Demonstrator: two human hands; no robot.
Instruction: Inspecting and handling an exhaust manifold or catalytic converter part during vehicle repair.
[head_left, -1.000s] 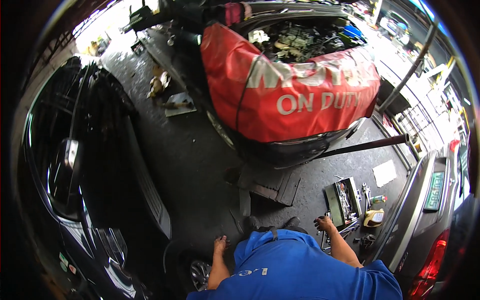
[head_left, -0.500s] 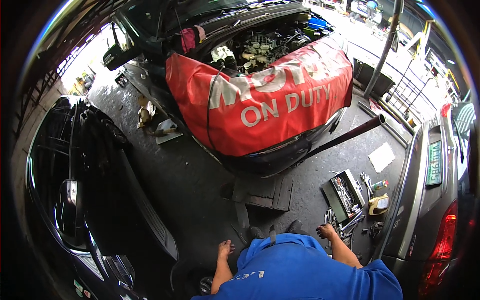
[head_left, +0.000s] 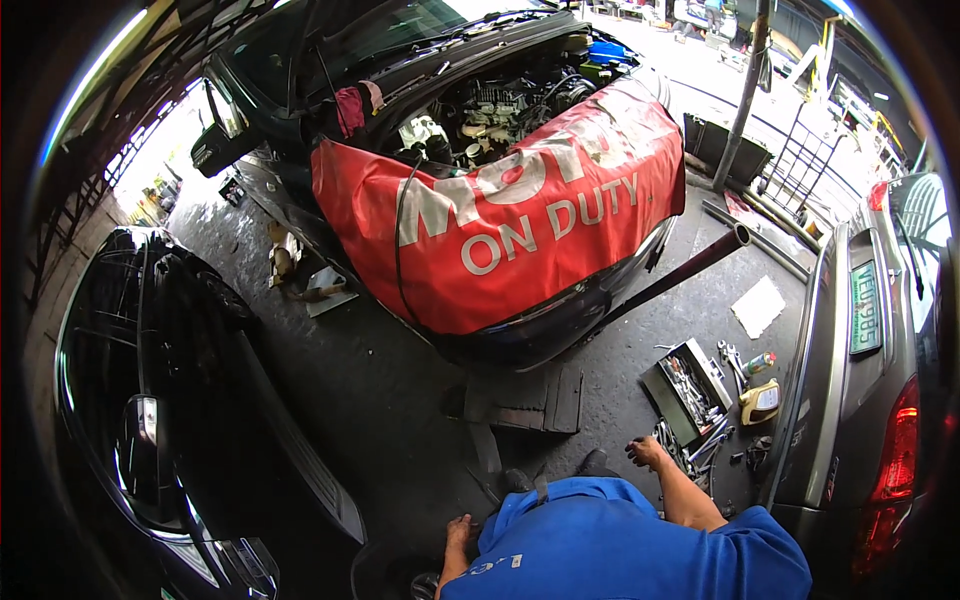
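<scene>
My right hand (head_left: 645, 453) hangs in front of my right side, fingers loosely bent and apart, with nothing seen in it. Nearest to it are loose wrenches (head_left: 668, 436) on the floor and an open metal toolbox (head_left: 655, 392) full of hand tools. My left hand (head_left: 458, 530) is low beside my left hip, its fingers loosely extended and seemingly holding nothing. Ahead stands a dark car (head_left: 520, 350) with its engine bay (head_left: 490, 112) exposed. A red cover (head_left: 500, 245) drapes over its front.
A low dark box-like stand (head_left: 540, 400) sits before my feet. A long pipe (head_left: 690, 268) slants up near the car's front. To the right are a yellow jug (head_left: 760, 402), a can (head_left: 760, 363) and a grey vehicle (head_left: 840, 400). A black car (head_left: 200, 400) stands left.
The view has shifted, so the car ahead appears farther left. My left hand has dropped closer to my hip. My right hand has moved slightly up and left in the view.
</scene>
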